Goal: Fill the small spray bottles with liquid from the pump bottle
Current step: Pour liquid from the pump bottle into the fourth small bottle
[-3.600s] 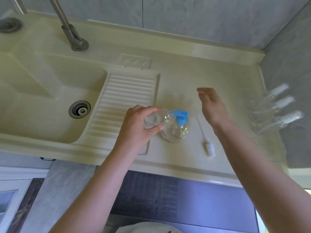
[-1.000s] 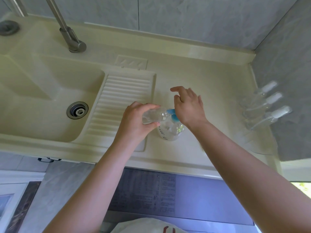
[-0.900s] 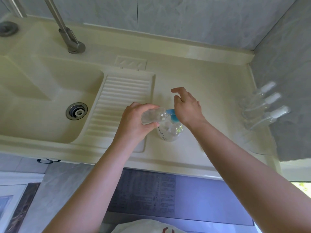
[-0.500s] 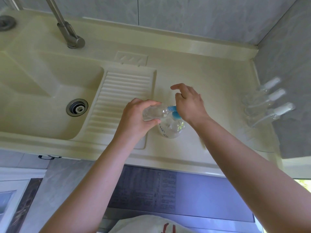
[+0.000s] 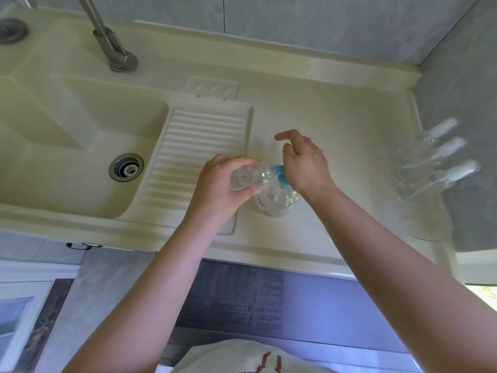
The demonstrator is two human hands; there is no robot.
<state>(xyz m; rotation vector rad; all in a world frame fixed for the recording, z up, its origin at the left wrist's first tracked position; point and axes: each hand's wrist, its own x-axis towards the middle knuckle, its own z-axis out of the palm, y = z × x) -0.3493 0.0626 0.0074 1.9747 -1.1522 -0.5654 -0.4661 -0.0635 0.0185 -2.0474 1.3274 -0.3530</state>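
Gripping a clear spray bottle (image 5: 248, 177) at the blue pump (image 5: 279, 175), left-hand fingers (image 5: 242, 192) clamp; right fingers (image 5: 289, 138) spread.

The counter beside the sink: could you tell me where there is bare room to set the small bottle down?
Bare counter lies between the right hand and the three spray bottles at the right wall. It is crowded around the pump bottle.

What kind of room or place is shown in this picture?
Probably a home laundry or washing corner. A cream sink has a ribbed washboard moulded beside its basin, a metal tap stands behind it, and grey tiled walls enclose the counter.
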